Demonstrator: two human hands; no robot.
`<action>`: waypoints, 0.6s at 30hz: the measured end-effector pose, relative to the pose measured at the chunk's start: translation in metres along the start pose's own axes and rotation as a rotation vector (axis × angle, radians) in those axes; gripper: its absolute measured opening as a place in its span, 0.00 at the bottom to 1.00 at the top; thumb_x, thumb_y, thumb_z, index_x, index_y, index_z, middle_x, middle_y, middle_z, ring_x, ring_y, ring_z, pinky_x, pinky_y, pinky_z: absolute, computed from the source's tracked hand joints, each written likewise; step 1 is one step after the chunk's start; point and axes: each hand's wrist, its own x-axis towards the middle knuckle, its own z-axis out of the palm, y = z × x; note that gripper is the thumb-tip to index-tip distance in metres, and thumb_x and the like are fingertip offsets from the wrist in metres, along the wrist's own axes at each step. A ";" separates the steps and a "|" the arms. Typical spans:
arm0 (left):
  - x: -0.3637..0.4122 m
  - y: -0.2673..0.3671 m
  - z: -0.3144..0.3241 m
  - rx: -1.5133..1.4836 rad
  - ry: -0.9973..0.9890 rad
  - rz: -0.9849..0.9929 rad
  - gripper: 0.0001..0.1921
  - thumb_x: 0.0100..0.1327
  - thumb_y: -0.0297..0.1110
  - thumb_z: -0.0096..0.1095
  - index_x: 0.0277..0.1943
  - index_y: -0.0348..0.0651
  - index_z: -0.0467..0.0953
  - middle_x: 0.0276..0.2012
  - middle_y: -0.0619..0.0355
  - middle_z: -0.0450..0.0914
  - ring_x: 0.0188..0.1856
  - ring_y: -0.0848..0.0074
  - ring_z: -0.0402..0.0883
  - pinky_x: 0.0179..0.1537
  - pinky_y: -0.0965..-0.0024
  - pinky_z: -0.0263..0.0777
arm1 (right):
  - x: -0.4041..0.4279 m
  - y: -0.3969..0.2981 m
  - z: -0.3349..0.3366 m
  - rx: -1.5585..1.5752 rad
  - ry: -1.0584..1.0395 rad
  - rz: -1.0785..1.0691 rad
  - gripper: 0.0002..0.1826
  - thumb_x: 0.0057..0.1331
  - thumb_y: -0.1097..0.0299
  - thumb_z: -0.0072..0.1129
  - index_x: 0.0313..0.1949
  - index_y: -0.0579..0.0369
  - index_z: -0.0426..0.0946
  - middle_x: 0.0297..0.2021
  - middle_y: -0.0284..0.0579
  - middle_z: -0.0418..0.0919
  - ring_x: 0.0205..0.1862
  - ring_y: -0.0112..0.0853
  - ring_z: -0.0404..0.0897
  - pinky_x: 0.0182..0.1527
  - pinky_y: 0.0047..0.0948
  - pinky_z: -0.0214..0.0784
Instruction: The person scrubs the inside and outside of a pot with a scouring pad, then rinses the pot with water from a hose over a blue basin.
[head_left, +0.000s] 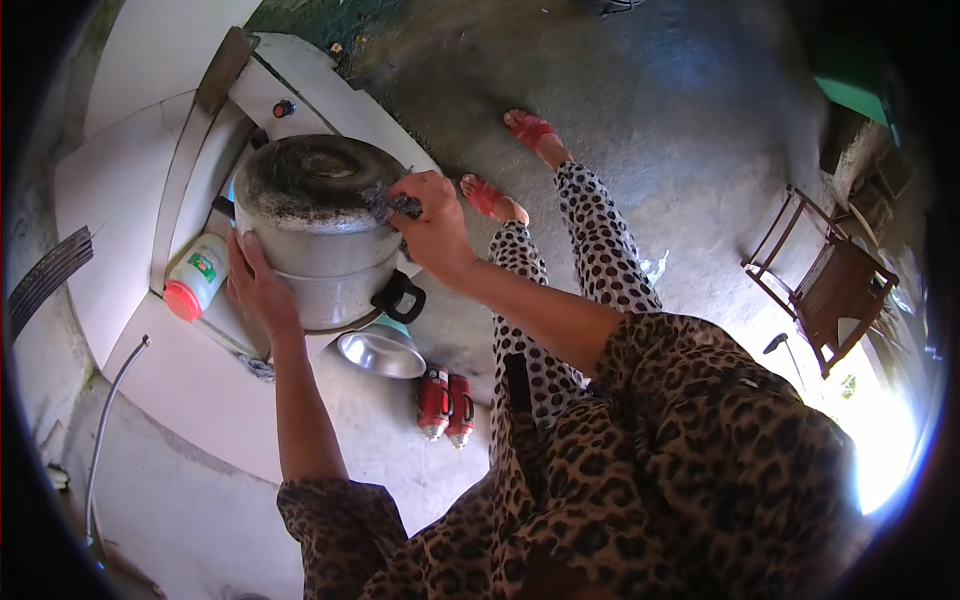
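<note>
A large aluminium pot (322, 259) rests on the counter by the wall, its sooty, blackened round face turned up toward me. My left hand (259, 289) holds the pot's side, fingers spread along the metal. Pinched in my right hand (435, 229) is a wad of steel wool (386, 201), pressed against the darkened rim. A black side handle (400, 297) sticks out low on the pot. The steel wool is partly hidden behind my fingers.
A plastic jar with a red lid (185, 300) lies left of the pot. Below are a metal basin (382, 352) and two red vacuum flasks (435, 401). A flexible hose (109, 420) runs along the left. A wooden chair (829, 289) is on the right.
</note>
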 end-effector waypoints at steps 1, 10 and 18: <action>0.001 0.005 0.003 -0.007 -0.004 0.009 0.31 0.72 0.61 0.43 0.68 0.53 0.69 0.66 0.54 0.72 0.68 0.56 0.63 0.68 0.55 0.55 | 0.007 0.014 -0.003 -0.003 0.011 -0.005 0.13 0.52 0.75 0.67 0.39 0.53 0.79 0.41 0.50 0.75 0.51 0.48 0.72 0.55 0.43 0.64; 0.001 0.001 0.003 0.016 -0.002 -0.003 0.32 0.71 0.64 0.42 0.69 0.54 0.69 0.65 0.55 0.73 0.67 0.56 0.64 0.67 0.50 0.54 | -0.001 0.016 0.001 -0.008 0.011 -0.045 0.18 0.48 0.79 0.64 0.41 0.50 0.79 0.43 0.49 0.75 0.51 0.49 0.71 0.56 0.43 0.64; -0.003 0.007 0.009 0.068 0.001 -0.030 0.34 0.69 0.68 0.41 0.70 0.58 0.68 0.67 0.58 0.71 0.70 0.57 0.61 0.67 0.45 0.51 | 0.020 0.040 -0.002 -0.047 0.042 -0.055 0.16 0.49 0.77 0.65 0.39 0.51 0.80 0.43 0.51 0.76 0.50 0.50 0.71 0.55 0.43 0.65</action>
